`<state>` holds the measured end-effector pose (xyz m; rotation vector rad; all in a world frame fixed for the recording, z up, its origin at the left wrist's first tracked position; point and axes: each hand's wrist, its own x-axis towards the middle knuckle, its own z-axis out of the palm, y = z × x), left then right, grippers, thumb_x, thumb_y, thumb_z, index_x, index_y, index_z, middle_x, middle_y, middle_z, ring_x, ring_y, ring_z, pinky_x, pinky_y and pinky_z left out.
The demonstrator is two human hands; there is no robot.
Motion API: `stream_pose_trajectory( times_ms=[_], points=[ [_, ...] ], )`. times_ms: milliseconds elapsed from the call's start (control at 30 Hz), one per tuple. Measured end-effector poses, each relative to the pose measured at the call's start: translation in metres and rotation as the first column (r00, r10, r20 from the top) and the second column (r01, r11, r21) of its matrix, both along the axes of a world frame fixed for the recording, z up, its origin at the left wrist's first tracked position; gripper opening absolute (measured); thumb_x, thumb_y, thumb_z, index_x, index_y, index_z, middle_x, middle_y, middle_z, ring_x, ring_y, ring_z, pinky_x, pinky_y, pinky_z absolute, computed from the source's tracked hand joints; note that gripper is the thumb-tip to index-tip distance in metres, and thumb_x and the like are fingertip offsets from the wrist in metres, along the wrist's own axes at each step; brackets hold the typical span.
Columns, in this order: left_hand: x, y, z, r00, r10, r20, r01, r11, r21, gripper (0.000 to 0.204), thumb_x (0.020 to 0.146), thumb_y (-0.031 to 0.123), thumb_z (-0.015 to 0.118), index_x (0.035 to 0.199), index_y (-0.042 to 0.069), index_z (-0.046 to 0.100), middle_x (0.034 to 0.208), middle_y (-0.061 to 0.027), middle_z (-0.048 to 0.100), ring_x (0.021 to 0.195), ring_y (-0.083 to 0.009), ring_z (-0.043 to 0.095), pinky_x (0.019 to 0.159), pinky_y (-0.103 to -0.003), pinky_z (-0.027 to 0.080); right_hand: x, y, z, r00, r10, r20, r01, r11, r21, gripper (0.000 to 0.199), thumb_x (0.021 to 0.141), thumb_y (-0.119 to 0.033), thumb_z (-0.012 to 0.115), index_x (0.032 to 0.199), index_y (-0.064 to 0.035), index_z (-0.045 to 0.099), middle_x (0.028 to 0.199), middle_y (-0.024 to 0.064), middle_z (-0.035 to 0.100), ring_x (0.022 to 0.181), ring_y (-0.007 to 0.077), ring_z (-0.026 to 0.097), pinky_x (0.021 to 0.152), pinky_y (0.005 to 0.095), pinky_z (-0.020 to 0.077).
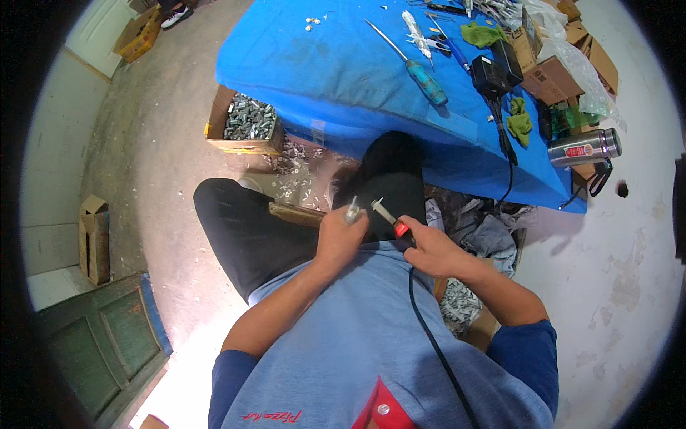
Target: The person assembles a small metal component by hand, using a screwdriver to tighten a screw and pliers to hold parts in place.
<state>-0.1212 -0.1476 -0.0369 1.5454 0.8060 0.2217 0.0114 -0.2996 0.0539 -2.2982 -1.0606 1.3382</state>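
Note:
My left hand (pixel 339 237) is closed around a small silvery cylindrical part (pixel 351 214) with a thin pin at its top; most of the part is hidden by the fingers. In my right hand (pixel 433 248) is a corded soldering iron (pixel 384 211), its shaft pale, with a red section near the grip. The iron's tip points up and left, close to the part but apart from it. A black cord (pixel 433 334) hangs from the iron down across my shirt. Both hands are over my lap, near the blue-covered table (pixel 314 79).
On the table lie a screwdriver (pixel 426 83), a black power adapter (pixel 490 75), green cloths (pixel 519 123) and a steel thermos (pixel 584 147) at the right edge. A carton of metal cylinders (pixel 250 118) stands under the left corner. Small pale pieces (pixel 300 168) lie scattered beyond my knees.

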Motion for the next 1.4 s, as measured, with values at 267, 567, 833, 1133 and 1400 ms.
stream_pose_trajectory(
  times_ms=[267,567,833,1133,1400],
  points=[
    [0.001,0.0,0.015,0.997,-0.002,-0.077,0.011,0.994,0.109,0.026,0.087,0.027,0.062,0.09,0.002,0.068,0.079,-0.0242,0.065,0.08,-0.0436,0.063,0.069,-0.047,0.048,-0.016,0.013,-0.002,0.986,0.1,0.13,-0.11,0.992,0.066,0.066,0.081,-0.011,0.053,0.137,0.0158,0.032,0.112,0.0351,0.056,0.108,0.048,0.055,0.097,0.0498,0.0431],
    [0.002,0.002,0.019,0.986,-0.02,-0.163,0.061,0.966,0.251,0.029,0.084,0.027,0.063,0.091,-0.001,0.067,0.079,-0.0261,0.064,0.077,-0.0443,0.063,0.068,-0.046,0.05,-0.023,0.015,-0.007,0.94,0.128,0.315,-0.159,0.984,0.076,0.063,0.08,-0.011,0.053,0.132,0.0181,0.034,0.108,0.0344,0.057,0.103,0.0475,0.056,0.092,0.051,0.0442],
    [0.002,0.0,0.013,0.975,-0.057,-0.216,0.12,0.95,0.29,0.027,0.083,0.026,0.063,0.091,0.001,0.068,0.079,-0.026,0.065,0.08,-0.0441,0.064,0.071,-0.047,0.05,-0.017,0.019,-0.003,0.979,0.112,0.169,-0.115,0.993,0.009,0.06,0.082,-0.013,0.052,0.131,0.018,0.037,0.107,0.0359,0.058,0.102,0.0473,0.058,0.092,0.0505,0.045],
    [0.001,0.0,-0.003,0.989,-0.101,-0.105,0.116,0.981,0.154,0.028,0.085,0.022,0.06,0.088,-0.005,0.065,0.07,-0.0223,0.063,0.068,-0.0319,0.064,0.066,-0.042,0.049,0.005,0.019,-0.016,0.968,0.212,0.133,-0.215,0.977,0.008,0.046,0.081,-0.009,0.052,0.124,0.0077,0.046,0.093,0.0332,0.062,0.093,0.0474,0.061,0.084,0.0502,0.0481],
    [-0.001,0.004,-0.004,0.981,-0.188,-0.036,0.184,0.978,-0.102,0.023,0.085,0.017,0.056,0.085,-0.006,0.063,0.067,-0.0099,0.058,0.064,-0.0162,0.054,0.061,-0.035,0.046,0.02,0.019,-0.014,0.968,0.248,0.017,-0.249,0.967,0.051,0.049,0.079,-0.007,0.05,0.126,0.005,0.047,0.093,0.0304,0.063,0.092,0.0455,0.062,0.083,0.0494,0.0482]
  ],
)
